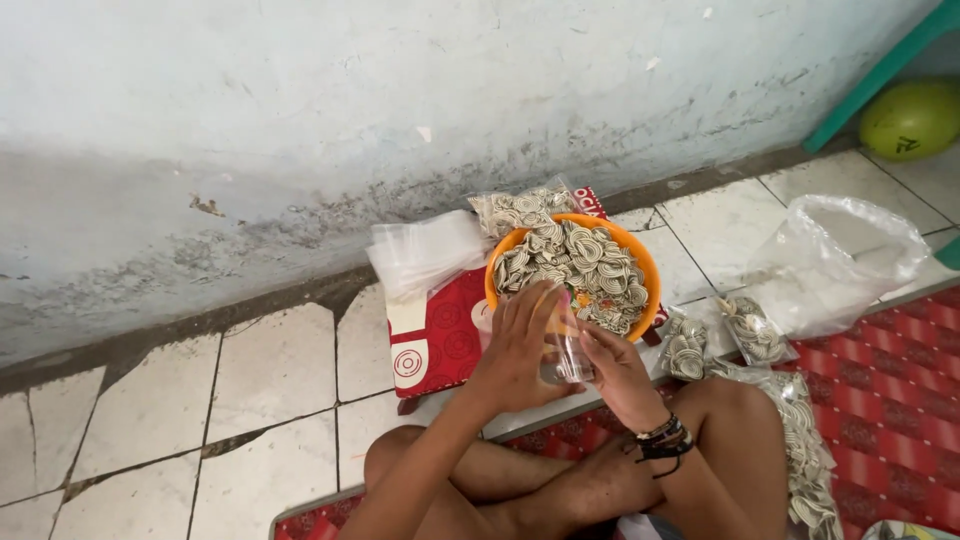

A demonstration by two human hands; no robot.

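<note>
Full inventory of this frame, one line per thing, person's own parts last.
orange bowl: one, orange, on the floor by the wall, heaped with snacks
spiral snacks: many, pale beige with dark swirls, in the bowl
small clear bag: one, transparent, between both hands
filled snack packets: several, clear, right of the bowl and along the right leg
stack of empty clear bags: one, left of the bowl
red and white box: one, under the bowl
large plastic bag: one, translucent white, on the tiles at right
green ball: one, top right corner
red mat: one, patterned, under the person
left hand: holds the small bag
right hand: holds the small bag, dark wristbands
</note>
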